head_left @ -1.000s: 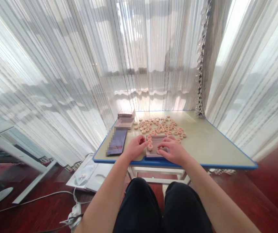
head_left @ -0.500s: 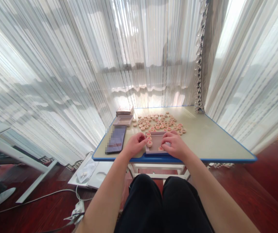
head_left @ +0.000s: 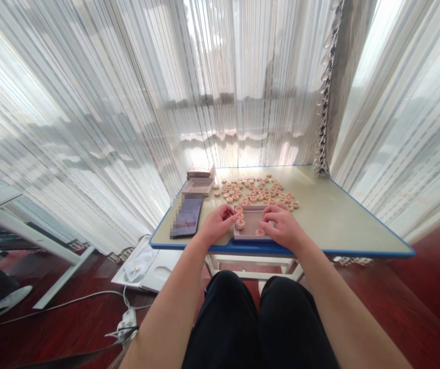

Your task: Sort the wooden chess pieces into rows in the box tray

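A shallow, light-coloured box lies at the front edge of the table, open side up. Along its left wall is a row of round xiangqi pieces with red characters. Another xiangqi piece lies flat near the box's front wall. My left hand is at the left wall, thumb and curved fingers apart, their tips close to the row; contact is unclear. Over the right side of the box, my right hand has its thumb and bent fingers apart, with no piece visible between them. The lone piece lies just left of its thumb.
Many loose pieces are scattered behind the box. To the left are a dark tablet, a second shallow tray and a stacked box. The table has a blue rim; sheer curtains hang behind it.
My right hand has drawn slightly away from the lone piece, which now shows more fully. My left hand stays beside the row. The whole view has shifted a little.
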{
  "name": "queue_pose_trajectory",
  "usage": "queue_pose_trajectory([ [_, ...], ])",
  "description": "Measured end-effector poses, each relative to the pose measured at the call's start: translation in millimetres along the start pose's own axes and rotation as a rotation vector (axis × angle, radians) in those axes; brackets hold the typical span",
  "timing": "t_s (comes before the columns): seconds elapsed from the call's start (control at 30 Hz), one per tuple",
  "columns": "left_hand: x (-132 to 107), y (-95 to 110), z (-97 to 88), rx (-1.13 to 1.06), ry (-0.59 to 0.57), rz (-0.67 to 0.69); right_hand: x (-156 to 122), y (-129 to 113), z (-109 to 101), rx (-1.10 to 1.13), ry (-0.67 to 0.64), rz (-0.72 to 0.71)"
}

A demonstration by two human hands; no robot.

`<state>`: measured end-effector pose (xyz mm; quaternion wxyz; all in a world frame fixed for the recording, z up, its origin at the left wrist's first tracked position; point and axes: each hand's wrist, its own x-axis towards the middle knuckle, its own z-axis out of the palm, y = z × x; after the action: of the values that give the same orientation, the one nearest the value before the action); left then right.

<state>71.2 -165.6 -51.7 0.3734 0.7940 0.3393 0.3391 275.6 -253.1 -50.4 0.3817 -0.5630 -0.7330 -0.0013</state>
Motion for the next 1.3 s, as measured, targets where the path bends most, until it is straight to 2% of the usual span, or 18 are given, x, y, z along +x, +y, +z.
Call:
queue_pose_trajectory([
  [0.37,-1.6,-0.5,1.5,-0.139,-0.097,-0.072,0.5,-0.5,-2.4,0.025,-0.075,-0.051],
  [0.63,-1.7,-2.1,0.6,-0.054,-0.075,-0.041,1.2,-0.7,-2.0,0.040,-0.032,-0.002],
  [1.1,-1.7,-2.1,1.0,-0.050,-0.086,-0.042,1.0,-1.2,-3.8,0.071,-0.108,0.016],
  [1.3,-1.7,-2.6,0.4,-0.010,-0.067,-0.008,-0.1,-2.9,-4.4,0.059,-0.063,0.027],
])
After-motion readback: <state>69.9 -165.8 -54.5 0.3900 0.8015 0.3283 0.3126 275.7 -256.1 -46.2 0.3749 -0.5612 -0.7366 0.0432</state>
